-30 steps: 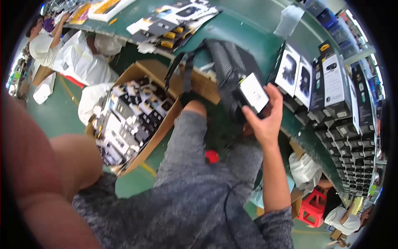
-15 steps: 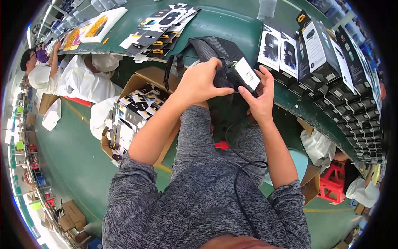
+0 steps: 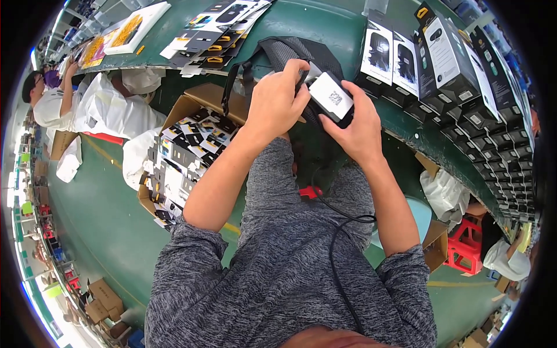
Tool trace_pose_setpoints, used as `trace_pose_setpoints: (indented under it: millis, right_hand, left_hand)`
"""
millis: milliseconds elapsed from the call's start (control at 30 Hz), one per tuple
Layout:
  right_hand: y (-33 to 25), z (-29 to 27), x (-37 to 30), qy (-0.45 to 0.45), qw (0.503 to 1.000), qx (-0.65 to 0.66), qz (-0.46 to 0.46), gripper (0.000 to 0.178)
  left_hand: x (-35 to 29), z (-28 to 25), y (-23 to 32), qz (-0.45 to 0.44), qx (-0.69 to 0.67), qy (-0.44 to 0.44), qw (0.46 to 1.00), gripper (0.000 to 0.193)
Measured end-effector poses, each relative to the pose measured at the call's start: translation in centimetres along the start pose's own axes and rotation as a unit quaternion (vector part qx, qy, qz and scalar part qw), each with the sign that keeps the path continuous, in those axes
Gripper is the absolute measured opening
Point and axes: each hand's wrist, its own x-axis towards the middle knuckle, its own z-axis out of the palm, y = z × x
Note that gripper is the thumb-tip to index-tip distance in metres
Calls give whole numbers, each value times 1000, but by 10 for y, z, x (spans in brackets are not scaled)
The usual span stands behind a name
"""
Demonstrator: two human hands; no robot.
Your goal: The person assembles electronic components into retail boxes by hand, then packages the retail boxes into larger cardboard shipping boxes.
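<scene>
One code-marked white-faced box (image 3: 332, 97) gripped in right fingers (image 3: 362, 100), left fingers (image 3: 290, 72) curled, hold unclear

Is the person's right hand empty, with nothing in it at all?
No, the right hand is holding a small black-and-white box, its thumb and fingers closed around it.

Bag (image 3: 304, 51) behind box (image 3: 331, 97) | carton (image 3: 210, 97) left | packages (image 3: 449, 58) right, on table (image 3: 320, 26)
</scene>
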Motion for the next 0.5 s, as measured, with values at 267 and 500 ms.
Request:
trace_pose_setpoints:
  millis: [267,500]
  right_hand:
    - [-15,10,16,5,986,-145,-83,62]
    - [-9,-5,10,-92,985,-149,0,71]
  left_hand:
    - [5,7,16,70,-25,-7,997,32]
    - [0,10,4,-46,-257,-13,965,29]
